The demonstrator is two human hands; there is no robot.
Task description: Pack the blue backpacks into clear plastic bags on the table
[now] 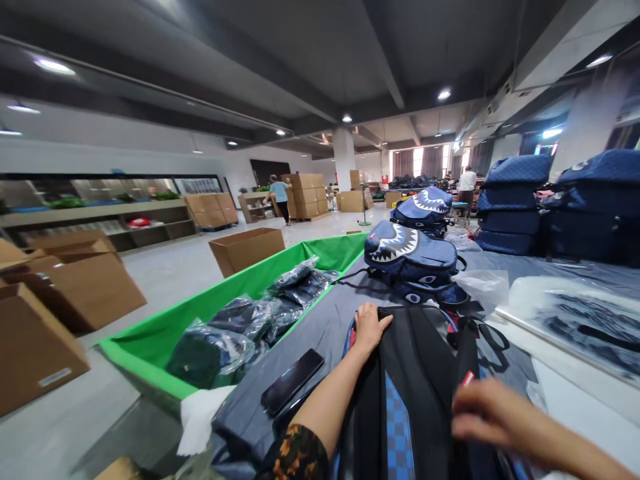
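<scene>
A black backpack (423, 360) with a blue checkered panel lies on the grey-covered table before me, its back and shoulder straps facing up. My left hand (369, 328) grips its upper left edge, the fingers curled over the rim and the thumb on the black back. Over the right shoulder strap, close to a small red tag (467, 379), is my right hand (493, 413). Motion smears its fingers, and whether it touches the strap I cannot tell. Just beyond the bag, blue backpacks (415, 250) with white shark teeth lie stacked.
A green-lined bin (145, 340) with several plastic-wrapped bags stands left of the table. A phone (293, 381) lies near the table's left edge. Plastic bags (575, 320) lie at right, before tall backpack stacks (513, 207). Cartons (85, 287) and a distant person (279, 195) are beyond.
</scene>
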